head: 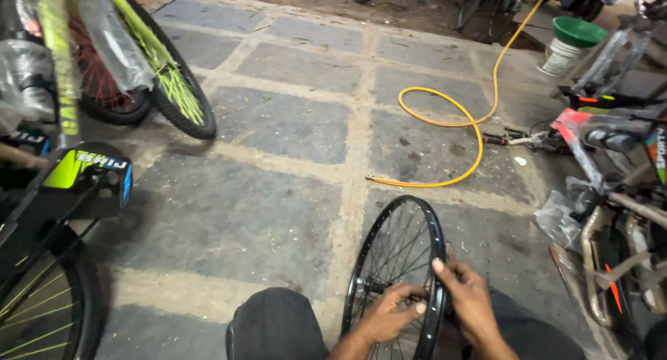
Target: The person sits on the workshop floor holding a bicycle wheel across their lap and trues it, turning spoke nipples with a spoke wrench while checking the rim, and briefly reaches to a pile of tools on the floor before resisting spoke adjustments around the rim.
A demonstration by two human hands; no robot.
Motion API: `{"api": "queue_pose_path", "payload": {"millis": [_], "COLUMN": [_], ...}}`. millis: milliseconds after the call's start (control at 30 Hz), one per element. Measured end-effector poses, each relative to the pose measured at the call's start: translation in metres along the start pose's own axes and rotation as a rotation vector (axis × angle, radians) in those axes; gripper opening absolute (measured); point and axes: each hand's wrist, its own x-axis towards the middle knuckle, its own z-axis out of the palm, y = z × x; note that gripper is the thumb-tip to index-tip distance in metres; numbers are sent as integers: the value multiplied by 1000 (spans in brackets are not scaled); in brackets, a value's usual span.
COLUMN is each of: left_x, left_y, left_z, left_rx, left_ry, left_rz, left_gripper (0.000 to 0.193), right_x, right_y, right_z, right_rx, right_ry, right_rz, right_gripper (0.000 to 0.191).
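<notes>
Nearest the camera, the left hand [384, 317] reaches through the spokes of a bare black bicycle rim [397, 277], its fingers curled narrow near the hub; whether they pinch anything there I cannot tell. The right hand [467, 297] clasps the rim's edge, thumb over the top, fingers wrapped behind it. The rim stands upright between the person's dark-trousered knees [278, 325], its lower part resting near the stone-paved floor [278, 124].

With only one hand steadying it, the rim could tip or roll sideways, and a finger among the spokes could be nipped if it turns.

Further out, an orange air hose [472, 124] snakes across the floor, a likely trip or snag. A green-framed bicycle [69, 165] stands left, more wrapped bicycles [611, 158] crowd the right, and a green-lidded bucket [570, 44] sits beyond.
</notes>
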Motion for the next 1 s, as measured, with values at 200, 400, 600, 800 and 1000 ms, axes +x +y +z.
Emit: {"api": "queue_pose_path", "payload": {"millis": [200,400,600,800,1000], "left_x": [1,2,6,0,-10], "left_y": [21,8,-7,-25,-26], "left_z": [7,-1,0,23,42], "left_rx": [-143,-43,26,267,107], "left_ry": [107,22,-63,8,17], "left_rz": [-182,-4,91,-49,25], "left_gripper": [25,26,31,36,34], "right_x": [17,20,25,10,1], "right_y": [-28,-6,-6,-21,-15], "right_z": [25,18,29,30,14], "right_rx": [-32,-258,-287,-324,-258], "right_ry": [116,72,82,19,-27], "right_rz": [105,-122,-72,-129,-216], "right_gripper": [30,30,27,23,18]}}
